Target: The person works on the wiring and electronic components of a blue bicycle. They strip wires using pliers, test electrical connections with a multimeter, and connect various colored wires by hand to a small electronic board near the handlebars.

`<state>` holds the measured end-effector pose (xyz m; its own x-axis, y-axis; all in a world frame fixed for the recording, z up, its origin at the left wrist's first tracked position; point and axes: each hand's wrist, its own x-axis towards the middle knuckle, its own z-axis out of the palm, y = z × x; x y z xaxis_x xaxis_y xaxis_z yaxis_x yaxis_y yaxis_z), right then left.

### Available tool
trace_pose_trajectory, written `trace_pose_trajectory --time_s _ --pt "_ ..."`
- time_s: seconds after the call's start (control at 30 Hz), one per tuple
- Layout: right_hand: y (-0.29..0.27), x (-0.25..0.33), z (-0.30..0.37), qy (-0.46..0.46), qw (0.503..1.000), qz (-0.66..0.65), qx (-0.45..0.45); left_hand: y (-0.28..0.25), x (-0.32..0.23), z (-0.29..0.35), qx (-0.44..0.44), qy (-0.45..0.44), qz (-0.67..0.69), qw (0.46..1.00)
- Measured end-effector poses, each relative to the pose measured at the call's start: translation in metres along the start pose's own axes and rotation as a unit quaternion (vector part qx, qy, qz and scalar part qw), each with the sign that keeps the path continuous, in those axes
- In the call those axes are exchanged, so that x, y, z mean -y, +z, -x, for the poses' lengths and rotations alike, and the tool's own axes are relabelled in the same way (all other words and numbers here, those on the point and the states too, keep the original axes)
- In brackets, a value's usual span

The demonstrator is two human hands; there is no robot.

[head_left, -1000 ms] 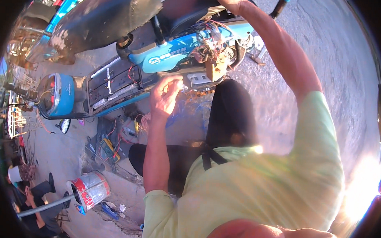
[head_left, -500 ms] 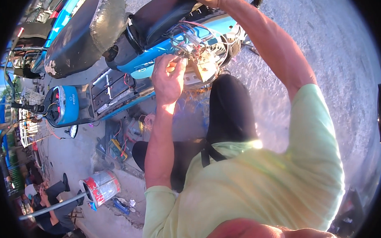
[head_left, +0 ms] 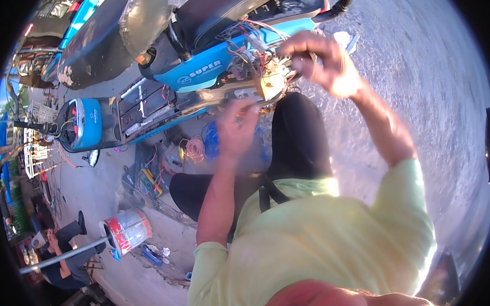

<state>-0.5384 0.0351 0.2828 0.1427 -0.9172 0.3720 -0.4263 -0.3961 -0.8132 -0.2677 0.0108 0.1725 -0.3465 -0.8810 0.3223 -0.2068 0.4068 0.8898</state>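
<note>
We see bare pavement point(head_left: 415, 93) open to the right of the blue scooter point(head_left: 210, 73), whose exposed wiring point(head_left: 252, 50) sits by the seat edge, our right hand point(head_left: 323, 61) curled shut on those wires, our left hand point(head_left: 236, 129) blurred below, its grip unclear.

Person wears a pale green short-sleeved shirt point(head_left: 323, 242), black trousers point(head_left: 298, 135), and a dark strap point(head_left: 270, 192) at the waist; forearms bare.

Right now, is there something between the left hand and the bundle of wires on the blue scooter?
Nothing visible blocks it. The left hand is raised just below the wire bundle with open space between them. The right hand is already at the wires, beside that path, not across it.
</note>
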Motion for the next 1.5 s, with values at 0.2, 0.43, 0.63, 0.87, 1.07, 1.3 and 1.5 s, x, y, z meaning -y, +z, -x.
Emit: trace_pose_trajectory --time_s 0.2,0.43,0.63,0.87,1.07,1.3,1.5 --pt "0.037 -0.03 0.049 -0.028 0.942 0.333 0.003 0.035 0.0 0.003 0.115 -0.048 0.096 0.988" --pt "0.026 -0.008 0.047 0.121 0.99 -0.059 0.029 0.037 -0.024 -0.008 0.205 -0.018 0.047 0.978" --pt "0.036 -0.014 0.056 0.146 0.969 -0.197 -0.023 0.015 -0.025 -0.007 0.17 0.038 0.023 0.984" --pt "0.053 0.001 0.058 -0.029 0.99 0.141 0.007 -0.019 -0.037 -0.006 0.164 0.079 -0.094 0.979" --pt "0.061 0.027 0.044 -0.175 0.964 0.199 0.026 -0.035 -0.075 -0.008 0.205 0.042 -0.092 0.973" --pt "0.08 0.033 0.022 -0.098 0.98 0.149 0.092 -0.067 -0.072 -0.019 0.162 0.024 -0.024 0.986" --pt "0.1 0.04 0.005 -0.092 0.978 0.135 0.126 -0.095 -0.061 0.0 0.123 -0.032 -0.023 0.992"
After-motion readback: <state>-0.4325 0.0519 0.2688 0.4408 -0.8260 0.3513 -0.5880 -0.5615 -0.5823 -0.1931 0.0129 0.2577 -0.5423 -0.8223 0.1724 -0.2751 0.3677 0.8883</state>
